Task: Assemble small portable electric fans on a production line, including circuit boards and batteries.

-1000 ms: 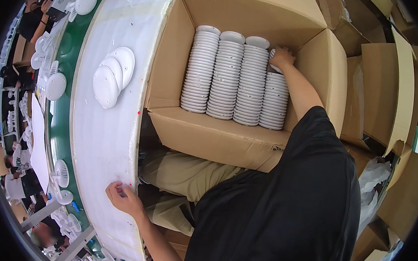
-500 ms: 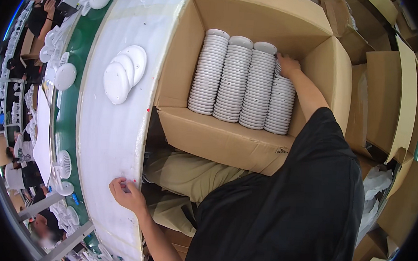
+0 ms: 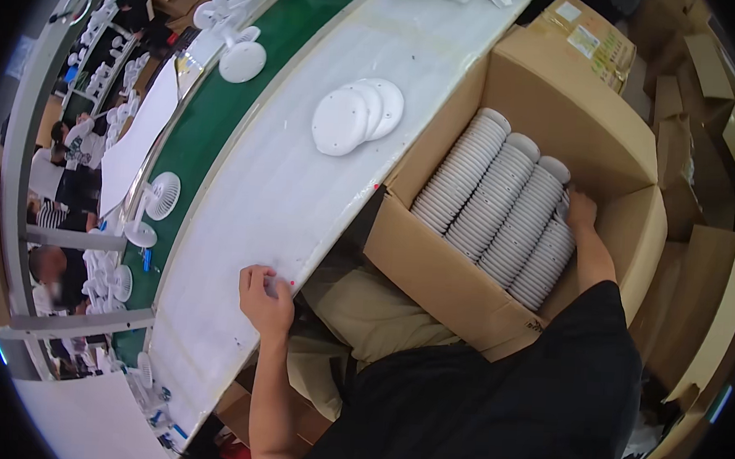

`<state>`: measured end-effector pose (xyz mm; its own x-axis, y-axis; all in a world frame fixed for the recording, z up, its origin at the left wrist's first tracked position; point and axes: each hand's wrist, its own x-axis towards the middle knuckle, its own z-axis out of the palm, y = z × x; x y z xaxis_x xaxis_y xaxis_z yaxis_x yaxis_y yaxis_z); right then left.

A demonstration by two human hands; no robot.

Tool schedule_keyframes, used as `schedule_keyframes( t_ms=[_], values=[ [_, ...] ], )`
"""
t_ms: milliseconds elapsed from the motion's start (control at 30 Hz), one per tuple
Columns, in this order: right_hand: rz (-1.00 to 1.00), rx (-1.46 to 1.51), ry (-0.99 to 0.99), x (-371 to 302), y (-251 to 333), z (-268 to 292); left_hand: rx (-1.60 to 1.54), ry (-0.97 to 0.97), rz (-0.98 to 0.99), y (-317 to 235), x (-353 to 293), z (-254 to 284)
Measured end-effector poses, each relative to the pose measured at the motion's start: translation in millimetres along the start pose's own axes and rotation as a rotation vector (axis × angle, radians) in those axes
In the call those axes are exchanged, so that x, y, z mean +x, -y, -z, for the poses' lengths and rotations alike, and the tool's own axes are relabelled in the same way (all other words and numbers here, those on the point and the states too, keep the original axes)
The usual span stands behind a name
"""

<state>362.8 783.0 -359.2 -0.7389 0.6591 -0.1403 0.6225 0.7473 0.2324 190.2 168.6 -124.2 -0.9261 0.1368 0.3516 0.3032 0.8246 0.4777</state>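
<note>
An open cardboard box [image 3: 445, 272] at right of centre holds several tightly packed rows of white round discs [image 3: 504, 204], which resemble the bases of the nearby fans. Inside it, my right hand [image 3: 582, 209] is at the far end of the rightmost row, with curled fingers against the discs there; the fingertips are partly hidden. My left hand [image 3: 266, 302] rests on the white tabletop [image 3: 243, 197] near its edge, fingers loosely bent and apart from the thumb, holding nothing visible. Farther up the table, three loose white discs [image 3: 340, 121] lie overlapping.
Beyond the table runs a green conveyor belt [image 3: 200, 139] carrying white fans [image 3: 161, 198]. A grey metal frame [image 3: 84, 323] stands at left, with people working behind it. A taped carton [image 3: 585, 41] sits behind the open box, and more cardboard [image 3: 692, 283] is stacked at right.
My view has turned, so the table and box appear slanted and shifted right. My right hand stays at the far end of the rightmost row; my left hand remains at the table edge.
</note>
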Motion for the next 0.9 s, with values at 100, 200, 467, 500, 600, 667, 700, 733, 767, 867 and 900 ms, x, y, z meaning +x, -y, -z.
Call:
schedule_keyframes(
  t_ms=[100, 200, 467, 500, 600, 667, 700, 733, 767, 867, 900],
  values=[
    [-0.067, 0.125, 0.039, 2.6, -2.2, 32.3, -0.003, -0.007, -0.003, 3.5, -1.3, 0.7],
    [-0.240, 0.411, 0.116, 1.2, -12.3, 79.1, -0.030, -0.011, -0.025, 8.3, -2.2, 0.9],
    [0.118, 1.530, -0.094, -46.8, 80.4, 272.0, -0.039, -0.057, -0.064, 19.2, -5.4, 1.2],
    [0.201, 1.640, -0.062, -56.4, 109.2, 295.8, -0.036, -0.056, -0.060, 20.4, -7.0, 1.6],
    [0.574, 1.847, 0.033, -77.2, 209.6, 347.3, -0.035, -0.063, -0.050, 23.3, -11.7, 3.0],
    [0.554, 1.907, 0.105, -85.7, 280.1, 367.4, -0.055, -0.069, -0.061, 24.8, -12.9, 3.2],
    [0.536, 1.800, 0.185, -86.2, 304.3, 375.8, -0.076, -0.079, -0.064, 25.5, -13.0, 3.0],
    [0.471, 1.788, 0.189, -87.6, 324.5, 380.4, -0.067, -0.075, -0.086, 26.4, -12.8, 3.0],
    [0.474, 1.574, 0.037, -89.4, 345.7, 382.4, -0.075, -0.075, -0.095, 27.3, -12.8, 3.6],
    [0.451, 0.886, -0.284, -93.2, 384.8, 377.7, -0.105, -0.051, -0.068, 29.6, -14.5, 6.9],
    [0.463, 0.904, -0.339, -91.4, 385.2, 372.8, -0.082, -0.079, -0.093, 29.6, -14.9, 8.1]
  ],
)
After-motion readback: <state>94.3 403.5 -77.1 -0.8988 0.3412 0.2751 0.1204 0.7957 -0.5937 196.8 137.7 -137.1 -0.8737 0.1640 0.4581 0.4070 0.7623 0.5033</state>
